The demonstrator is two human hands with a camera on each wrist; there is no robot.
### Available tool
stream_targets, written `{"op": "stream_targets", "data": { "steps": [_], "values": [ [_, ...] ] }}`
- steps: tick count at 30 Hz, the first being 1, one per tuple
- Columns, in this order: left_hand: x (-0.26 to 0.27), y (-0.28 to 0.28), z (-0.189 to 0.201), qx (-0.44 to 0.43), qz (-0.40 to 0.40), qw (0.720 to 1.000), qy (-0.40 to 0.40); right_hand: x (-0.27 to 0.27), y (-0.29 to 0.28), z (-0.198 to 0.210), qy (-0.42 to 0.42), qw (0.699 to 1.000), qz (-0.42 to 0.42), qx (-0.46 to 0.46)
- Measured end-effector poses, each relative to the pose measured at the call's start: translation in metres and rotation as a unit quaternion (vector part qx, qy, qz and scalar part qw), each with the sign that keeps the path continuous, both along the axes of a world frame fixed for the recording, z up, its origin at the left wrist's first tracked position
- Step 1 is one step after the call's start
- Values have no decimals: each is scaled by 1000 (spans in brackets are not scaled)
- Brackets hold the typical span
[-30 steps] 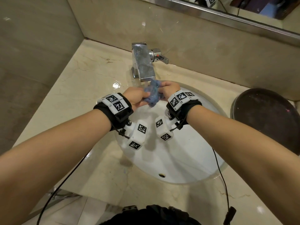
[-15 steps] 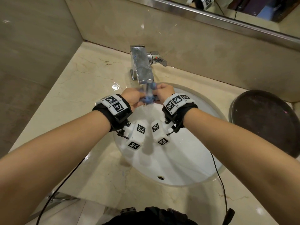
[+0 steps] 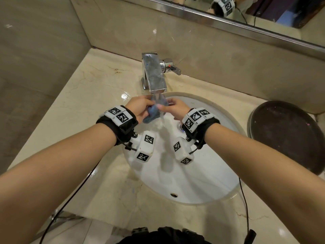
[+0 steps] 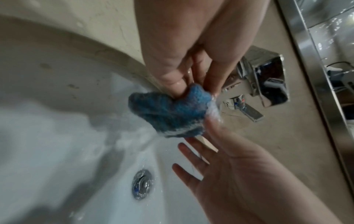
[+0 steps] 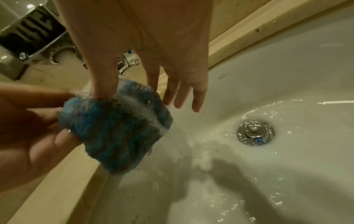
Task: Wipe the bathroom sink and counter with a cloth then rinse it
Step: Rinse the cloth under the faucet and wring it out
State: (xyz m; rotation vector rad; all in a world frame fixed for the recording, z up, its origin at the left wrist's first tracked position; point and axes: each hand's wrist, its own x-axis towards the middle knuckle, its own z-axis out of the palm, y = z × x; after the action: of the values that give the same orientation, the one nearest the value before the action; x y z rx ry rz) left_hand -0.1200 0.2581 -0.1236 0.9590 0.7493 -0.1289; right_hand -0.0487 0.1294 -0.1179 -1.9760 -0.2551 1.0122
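Observation:
A wet blue cloth (image 3: pixel 152 111) hangs bunched under the running chrome faucet (image 3: pixel 154 74), over the back of the white sink (image 3: pixel 202 173). My left hand (image 3: pixel 149 106) pinches the cloth (image 4: pixel 172 112) between thumb and fingers. My right hand (image 3: pixel 167 106) is beside it with its fingers straight and spread (image 5: pixel 182 97). Its thumb presses on top of the cloth (image 5: pixel 114 128); I cannot tell if its index finger behind the cloth touches it. Water streams off the cloth into the basin toward the drain (image 5: pixel 255 132).
The beige marble counter (image 3: pixel 79 111) surrounds the sink, wet near the faucet base. A dark round tray (image 3: pixel 284 136) sits at the right. The faucet handle (image 3: pixel 173 67) points right. Walls close in at the left and back, below a mirror frame (image 3: pixel 228 23).
Both hands were bunched on the cloth under the stream. Now my right hand's fingers have straightened away from it, while my left hand keeps its grip.

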Motion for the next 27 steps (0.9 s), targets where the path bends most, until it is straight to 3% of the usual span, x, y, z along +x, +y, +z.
{"op": "stream_targets", "data": {
  "steps": [3,7,11,13,15,17,20,22,25,27],
  "values": [
    [3,-1,4,-17,-20,1000,-12,-1,-1,1,-3,999,-28,30],
    [4,5,1,33,-26,999,-14,7,0,-3,-29,997,-48,47],
    [-4,8,-5,148,-52,987,17,11,6,2,-13,996,-35,79],
    [-7,7,-8,234,-90,967,48,15,10,6,-4,997,-8,76],
    [-7,7,-12,332,-160,926,79,16,13,10,28,997,18,77],
    [-7,6,-13,404,-219,886,58,15,14,13,72,993,36,89],
    [-7,4,-10,391,-242,887,-29,13,12,19,136,983,55,111],
    [-6,4,-4,371,-259,891,-43,14,10,23,142,981,76,111],
    [-5,14,-2,412,-264,872,-7,25,2,25,122,986,60,99],
    [-6,19,-2,427,-272,862,6,36,-3,25,45,992,116,34]
  ]
}}
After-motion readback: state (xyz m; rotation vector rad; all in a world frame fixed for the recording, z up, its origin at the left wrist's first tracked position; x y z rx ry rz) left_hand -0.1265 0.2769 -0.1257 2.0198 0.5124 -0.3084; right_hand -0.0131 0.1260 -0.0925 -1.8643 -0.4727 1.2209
